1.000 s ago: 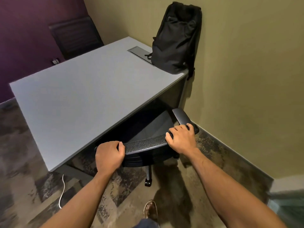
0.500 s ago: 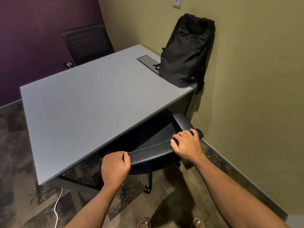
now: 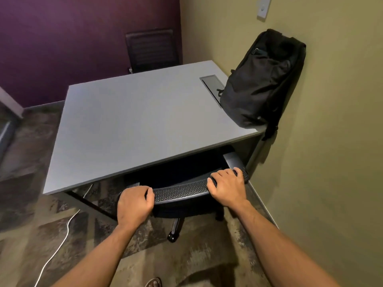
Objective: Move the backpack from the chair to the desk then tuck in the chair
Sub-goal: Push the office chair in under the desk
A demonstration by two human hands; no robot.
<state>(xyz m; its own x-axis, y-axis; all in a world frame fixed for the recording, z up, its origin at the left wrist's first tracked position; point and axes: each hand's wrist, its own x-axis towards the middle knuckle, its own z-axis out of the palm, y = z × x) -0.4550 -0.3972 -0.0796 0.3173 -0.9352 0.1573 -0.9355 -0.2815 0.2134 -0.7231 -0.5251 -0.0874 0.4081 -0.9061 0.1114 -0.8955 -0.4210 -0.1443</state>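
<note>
A black backpack [image 3: 261,83] stands upright on the right end of the grey desk [image 3: 132,125], leaning against the olive wall. The black mesh-backed chair [image 3: 180,192] sits with its seat under the desk's near edge; only the top of its backrest, one armrest and part of its wheeled base show. My left hand [image 3: 133,204] is closed over the left end of the backrest's top rail. My right hand [image 3: 227,188] grips the right end of the same rail.
A second dark chair [image 3: 152,49] stands at the desk's far side against the purple wall. A metal cable hatch [image 3: 211,82] is set in the desktop beside the backpack. A white cable [image 3: 60,245] trails across the patterned carpet at left. The olive wall runs close on the right.
The chair has rolled a little further under the desk with both hands still on its backrest. The view has lifted and turned left, showing more of the far chair and wall.
</note>
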